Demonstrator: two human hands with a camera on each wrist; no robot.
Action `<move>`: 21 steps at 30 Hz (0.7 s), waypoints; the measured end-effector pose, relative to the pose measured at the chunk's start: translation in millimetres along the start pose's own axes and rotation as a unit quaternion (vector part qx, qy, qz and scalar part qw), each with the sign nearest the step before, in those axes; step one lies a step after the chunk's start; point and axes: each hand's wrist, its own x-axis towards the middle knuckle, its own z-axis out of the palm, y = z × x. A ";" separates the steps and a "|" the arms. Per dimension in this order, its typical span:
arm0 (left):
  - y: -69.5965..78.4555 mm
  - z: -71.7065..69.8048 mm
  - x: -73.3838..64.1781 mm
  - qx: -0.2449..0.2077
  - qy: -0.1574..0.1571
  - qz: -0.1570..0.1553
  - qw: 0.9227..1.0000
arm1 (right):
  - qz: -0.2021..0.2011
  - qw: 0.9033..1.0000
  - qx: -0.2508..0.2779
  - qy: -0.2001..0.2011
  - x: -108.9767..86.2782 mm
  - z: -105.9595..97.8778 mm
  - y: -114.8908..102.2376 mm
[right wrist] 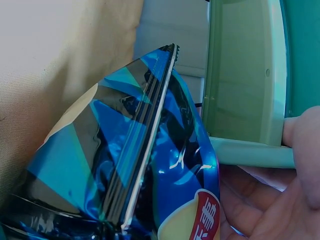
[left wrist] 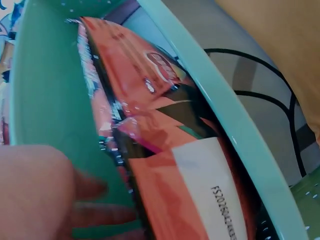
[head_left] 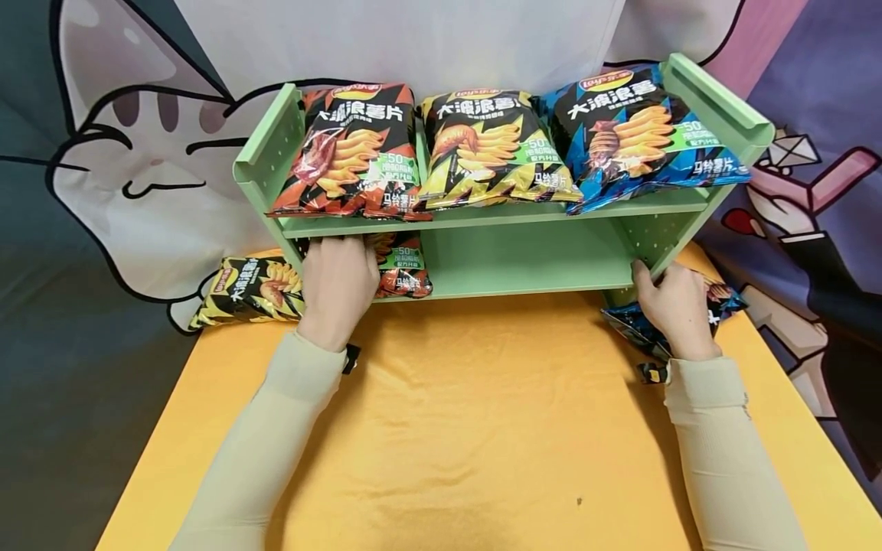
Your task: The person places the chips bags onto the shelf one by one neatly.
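the lower red bag (head_left: 405, 265) sits at the left end of the bottom tier of the shelf (head_left: 527, 252), the left hand (head_left: 341, 283) right in front of it and by far the nearer. in the left wrist view the fingers are fairly straight and slightly parted, tips reaching the bag's edge; whether they touch or slip behind it, one cannot tell. the bag lies just ahead of them, its long axis running along the shelf's pale rim. the right hand (head_left: 674, 312), well apart at the other end, grips the shelf's lower corner, thumb above the rim and fingers below. the lower blue bag (right wrist: 172, 145) is close beside those fingers, on the table (head_left: 482, 428) rather than the shelf.
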 end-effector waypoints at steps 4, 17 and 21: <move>-1.8 -5.4 -9.3 -0.042 0.055 -0.009 0.998 | 0.003 1.000 0.000 -0.002 -0.1 -0.2 -0.8; -58.5 -4.5 -40.3 -0.236 0.223 -0.110 0.939 | 0.001 1.000 -0.003 -0.003 0.7 2.0 0.8; -78.2 -6.9 -47.2 -0.314 0.208 -0.206 0.903 | 0.001 1.000 -0.004 -0.003 0.5 1.2 0.0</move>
